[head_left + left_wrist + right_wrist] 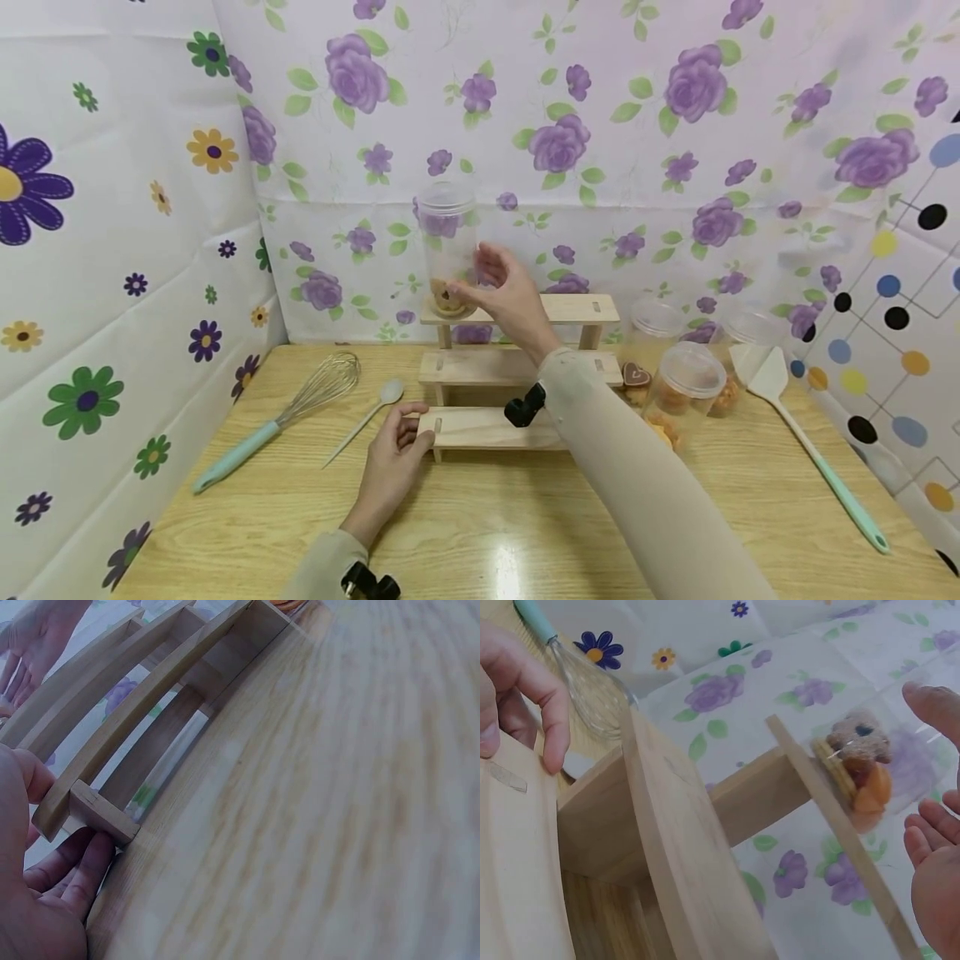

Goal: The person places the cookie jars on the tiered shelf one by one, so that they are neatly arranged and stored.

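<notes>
A three-tier wooden stand [487,427] rises toward the floral cloth. At the left end of its top tier stands a tall clear lidded jar [448,242] with cookies at the bottom. My right hand [513,300] is at the jar's lower right side, thumb in front and fingers spread. In the right wrist view the jar [864,761] rests on the top board, and the right hand [939,855] has loosely bent fingers not wrapped round it. My left hand [392,462] grips the lowest tier's left end; the left wrist view shows this hand [37,900] around the stand's corner [101,814].
Left of the stand lie a whisk [277,427] and a small spoon [367,421]. On the right stand several lidded jars [686,383] with cookies, beside a white spatula with a green handle [825,471]. Patterned cloths [525,150] hang behind and at both sides.
</notes>
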The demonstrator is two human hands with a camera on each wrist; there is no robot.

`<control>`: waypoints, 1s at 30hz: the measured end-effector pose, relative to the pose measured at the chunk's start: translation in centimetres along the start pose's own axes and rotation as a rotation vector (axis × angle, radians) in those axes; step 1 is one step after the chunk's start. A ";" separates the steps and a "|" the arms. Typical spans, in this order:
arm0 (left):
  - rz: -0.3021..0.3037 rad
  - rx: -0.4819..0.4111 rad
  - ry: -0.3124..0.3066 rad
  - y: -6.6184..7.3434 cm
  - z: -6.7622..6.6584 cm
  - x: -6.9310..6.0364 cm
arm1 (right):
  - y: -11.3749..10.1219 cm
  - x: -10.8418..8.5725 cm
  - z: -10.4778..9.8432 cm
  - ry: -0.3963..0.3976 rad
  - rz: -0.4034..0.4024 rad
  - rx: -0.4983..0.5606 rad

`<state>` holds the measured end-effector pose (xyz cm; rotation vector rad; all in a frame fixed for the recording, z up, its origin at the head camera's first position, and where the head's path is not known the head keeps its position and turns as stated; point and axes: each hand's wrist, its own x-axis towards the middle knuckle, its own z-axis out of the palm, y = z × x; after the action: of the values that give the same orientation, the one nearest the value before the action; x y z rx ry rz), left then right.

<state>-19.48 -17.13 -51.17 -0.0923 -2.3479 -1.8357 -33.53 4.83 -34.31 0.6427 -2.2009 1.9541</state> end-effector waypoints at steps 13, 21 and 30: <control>0.000 0.000 0.001 -0.1 -0.3 -0.2 | -5.2 -4.3 -3.9 0.110 -0.316 0.014; 0.000 -0.003 0.007 -0.2 -0.3 -0.2 | -7.3 -8.7 -8.5 0.163 -0.470 0.111; 0.004 -0.004 0.002 -0.1 0.0 0.0 | -7.1 -14.5 -14.5 0.264 -0.550 0.149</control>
<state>-19.51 -17.13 -51.33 -0.0958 -2.3410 -1.8381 -20.29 21.69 -30.89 0.8438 -1.5279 1.7891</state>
